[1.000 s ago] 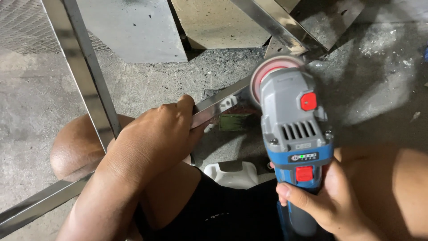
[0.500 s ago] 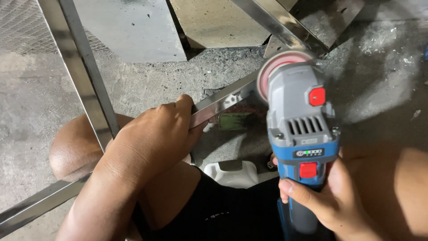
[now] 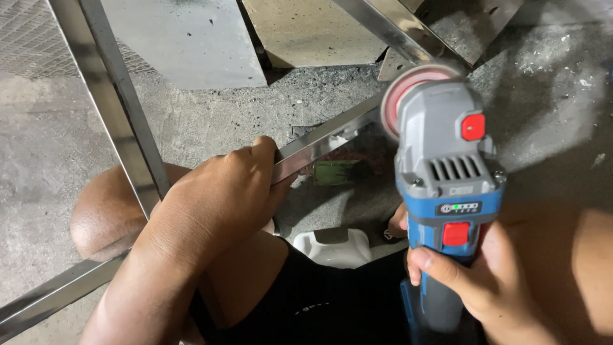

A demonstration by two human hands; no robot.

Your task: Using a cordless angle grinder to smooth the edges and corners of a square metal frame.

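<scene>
My right hand [image 3: 482, 281] grips the handle of a blue and grey cordless angle grinder [image 3: 447, 172] with red buttons. Its reddish disc [image 3: 408, 89] sits against the far end of a shiny steel bar [image 3: 325, 137] that runs diagonally across my lap. My left hand [image 3: 220, 198] is closed around that same bar near its middle, above my left knee. The bar's lower part passes under my forearm and reappears at the lower left.
A second steel bar [image 3: 108, 89] crosses the first at the left, and another [image 3: 396, 25] runs at the top right. Flat metal sheets [image 3: 179, 38] lie on the dusty concrete floor. A white plastic object [image 3: 332, 246] and a small green item [image 3: 335, 172] lie below the bar.
The grinder has shifted to the right and slightly away along the bar. My left hand keeps its hold in the same place.
</scene>
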